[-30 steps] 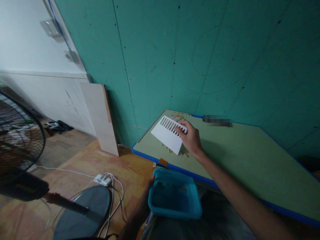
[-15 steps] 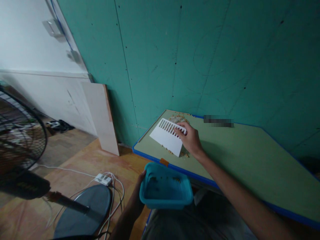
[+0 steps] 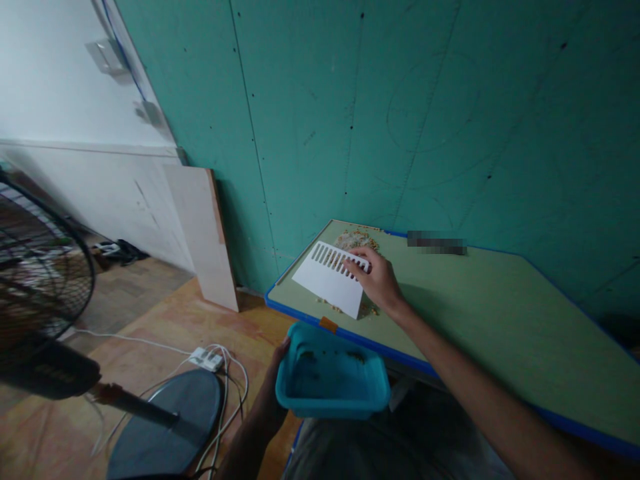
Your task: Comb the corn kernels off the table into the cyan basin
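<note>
My right hand [image 3: 377, 275] is closed on the slotted edge of a white plastic scraper [image 3: 327, 283], which stands tilted on the light green tabletop. Small tan pieces, like grains or pellets, lie in a pile [image 3: 357, 240] behind the scraper, and a few more sit along its lower edge near the table's front. Below that edge, my left hand [image 3: 277, 387] grips the left side of a blue plastic tub [image 3: 333, 383]. Some small pieces cling inside the tub. Most of the left fingers are hidden behind its wall.
The green table [image 3: 480, 313] has a blue edge with an orange patch [image 3: 329, 325]. A blurred-out dark object [image 3: 437, 243] lies at its back, against the green wall. On the left are a fan [image 3: 45, 300], a power strip with cables [image 3: 206, 359] and a leaning board [image 3: 205, 233].
My right hand has drawn the scraper slightly toward the table's front edge and to the left. The tub has shifted very little.
</note>
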The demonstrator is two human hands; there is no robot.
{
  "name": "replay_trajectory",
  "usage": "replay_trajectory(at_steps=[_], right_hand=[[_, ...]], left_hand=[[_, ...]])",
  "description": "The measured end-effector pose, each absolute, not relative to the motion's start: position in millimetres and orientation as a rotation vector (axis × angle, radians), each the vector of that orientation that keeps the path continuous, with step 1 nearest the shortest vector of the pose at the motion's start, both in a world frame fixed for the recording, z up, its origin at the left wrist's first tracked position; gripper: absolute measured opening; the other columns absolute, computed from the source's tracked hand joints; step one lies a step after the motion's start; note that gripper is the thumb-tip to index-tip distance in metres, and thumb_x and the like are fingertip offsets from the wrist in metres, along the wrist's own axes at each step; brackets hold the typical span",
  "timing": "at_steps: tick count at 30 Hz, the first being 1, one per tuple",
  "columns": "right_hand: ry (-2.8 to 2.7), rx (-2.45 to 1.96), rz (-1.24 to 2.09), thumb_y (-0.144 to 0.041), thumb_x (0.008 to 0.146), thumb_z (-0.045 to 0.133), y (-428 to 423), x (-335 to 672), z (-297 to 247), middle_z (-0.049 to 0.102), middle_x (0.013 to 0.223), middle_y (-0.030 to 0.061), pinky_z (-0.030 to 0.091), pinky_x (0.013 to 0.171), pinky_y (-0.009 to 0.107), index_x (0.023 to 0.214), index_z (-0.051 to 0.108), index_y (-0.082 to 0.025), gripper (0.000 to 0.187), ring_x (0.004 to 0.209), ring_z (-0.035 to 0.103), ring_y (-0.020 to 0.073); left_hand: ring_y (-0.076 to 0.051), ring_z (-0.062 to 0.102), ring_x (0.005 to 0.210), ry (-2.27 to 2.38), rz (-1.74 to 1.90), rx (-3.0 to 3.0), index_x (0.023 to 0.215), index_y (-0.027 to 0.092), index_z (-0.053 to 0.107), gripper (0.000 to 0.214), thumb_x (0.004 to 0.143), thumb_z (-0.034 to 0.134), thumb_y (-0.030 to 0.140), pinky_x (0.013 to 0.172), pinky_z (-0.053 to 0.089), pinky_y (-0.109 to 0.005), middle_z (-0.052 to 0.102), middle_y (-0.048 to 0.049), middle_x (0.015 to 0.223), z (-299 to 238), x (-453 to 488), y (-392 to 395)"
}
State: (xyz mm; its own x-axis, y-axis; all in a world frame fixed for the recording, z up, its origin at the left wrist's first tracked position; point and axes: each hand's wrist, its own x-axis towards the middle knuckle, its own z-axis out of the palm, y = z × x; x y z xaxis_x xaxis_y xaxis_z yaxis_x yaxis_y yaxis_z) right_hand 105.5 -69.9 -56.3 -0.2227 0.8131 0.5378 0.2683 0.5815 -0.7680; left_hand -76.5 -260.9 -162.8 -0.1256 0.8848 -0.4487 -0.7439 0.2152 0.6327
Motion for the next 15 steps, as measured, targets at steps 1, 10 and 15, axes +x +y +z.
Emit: replay_trajectory(at_steps=[1, 10, 15], right_hand=[[-1.776, -0.882, 0.673, -0.039, 0.085, 0.068, -70, 105, -57, 0.073, 0.086, 0.0049, 0.05, 0.061, 0.029, 0.101, 0.066, -0.02, 0.024, 0.071, 0.069, 0.0193], [-1.812, -0.824, 0.798, -0.044, 0.085, 0.07, -69, 103, -61, 0.074, 0.088, 0.005, 0.051, 0.062, 0.029, 0.102, 0.067, -0.021, 0.029, 0.073, 0.068, 0.0191], [-1.83, -0.799, 0.841, -0.043, 0.085, 0.07, -71, 101, -59, 0.074, 0.089, 0.0048, 0.052, 0.062, 0.029, 0.102, 0.067, -0.021, 0.028, 0.074, 0.068, 0.0187]], left_hand=[[-0.027, 0.074, 0.108, 0.959, 1.386, 0.181, 0.153, 0.022, 0.042, 0.067, 0.093, 0.062, 0.044, 0.108, 0.05, -0.042, 0.083, -0.0052, 0.105, -161, -76, -260], [-0.027, 0.072, 0.114, 0.976, 1.414, 0.235, 0.152, 0.026, 0.045, 0.067, 0.091, 0.064, 0.046, 0.105, 0.052, -0.04, 0.081, -0.004, 0.112, -153, -79, -262], [-0.032, 0.07, 0.117, 0.973, 1.326, 0.208, 0.14, 0.016, 0.06, 0.061, 0.091, 0.06, 0.052, 0.107, 0.051, -0.046, 0.081, -0.0101, 0.112, -136, -77, -261]])
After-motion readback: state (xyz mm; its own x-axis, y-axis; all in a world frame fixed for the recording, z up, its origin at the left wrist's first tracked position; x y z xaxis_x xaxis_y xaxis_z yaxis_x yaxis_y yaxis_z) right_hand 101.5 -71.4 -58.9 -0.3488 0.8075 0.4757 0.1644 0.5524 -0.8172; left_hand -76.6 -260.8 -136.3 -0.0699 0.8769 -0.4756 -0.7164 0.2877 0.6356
